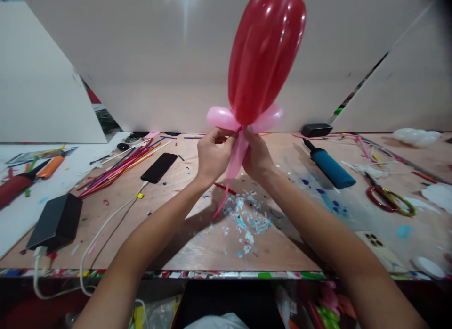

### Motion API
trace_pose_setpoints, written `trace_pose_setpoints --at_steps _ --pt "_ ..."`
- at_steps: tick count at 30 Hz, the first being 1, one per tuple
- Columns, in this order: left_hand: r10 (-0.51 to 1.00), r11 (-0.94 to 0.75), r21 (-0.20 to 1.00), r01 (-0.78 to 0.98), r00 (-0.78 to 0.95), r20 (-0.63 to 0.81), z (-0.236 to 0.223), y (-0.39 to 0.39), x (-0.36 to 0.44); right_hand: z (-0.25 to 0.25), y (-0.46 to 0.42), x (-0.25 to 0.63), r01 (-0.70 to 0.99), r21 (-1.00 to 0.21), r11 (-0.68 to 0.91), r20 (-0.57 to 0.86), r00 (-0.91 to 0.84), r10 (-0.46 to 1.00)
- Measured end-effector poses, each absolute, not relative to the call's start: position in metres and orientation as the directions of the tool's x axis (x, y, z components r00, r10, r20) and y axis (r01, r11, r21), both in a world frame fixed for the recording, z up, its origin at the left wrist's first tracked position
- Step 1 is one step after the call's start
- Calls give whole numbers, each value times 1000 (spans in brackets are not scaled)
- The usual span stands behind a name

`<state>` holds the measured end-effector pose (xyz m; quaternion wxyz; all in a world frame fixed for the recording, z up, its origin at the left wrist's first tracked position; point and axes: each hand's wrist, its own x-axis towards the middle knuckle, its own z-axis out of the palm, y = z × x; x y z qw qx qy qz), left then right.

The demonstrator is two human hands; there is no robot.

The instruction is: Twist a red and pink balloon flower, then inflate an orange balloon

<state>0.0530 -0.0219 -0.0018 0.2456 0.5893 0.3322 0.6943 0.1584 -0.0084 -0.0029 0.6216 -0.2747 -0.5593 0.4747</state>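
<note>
Above the middle of the wooden table (197, 244) I hold up a balloon flower. Its red twisted bud (263, 55) stands upright, with pink balloon bubbles (222, 118) spread to both sides at its base. A pink stem hangs down between my hands and ends in a thin uninflated tail. My left hand (213, 154) is closed on the twist at the base from the left. My right hand (257, 157) is closed on the same joint from the right, its fingers pressed against the pink stem.
Left of my hands lie a black phone (158, 167) on a white cable, a bundle of uninflated balloons (120, 168), a black power bank (56, 221) and a red pump (16, 186). To the right are a blue pump (330, 166), scissors (388, 198) and another phone (379, 249).
</note>
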Motion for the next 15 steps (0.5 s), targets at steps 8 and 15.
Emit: trace_pose_setpoints --at_steps 8,15 --pt "843 -538 803 -255 -134 521 -7 -10 53 5 -20 159 -440 -882 171 286 -211 935" --pt "711 -701 701 -135 -214 670 -5 -2 40 18 -22 170 -409 -912 37 251 -482 839"
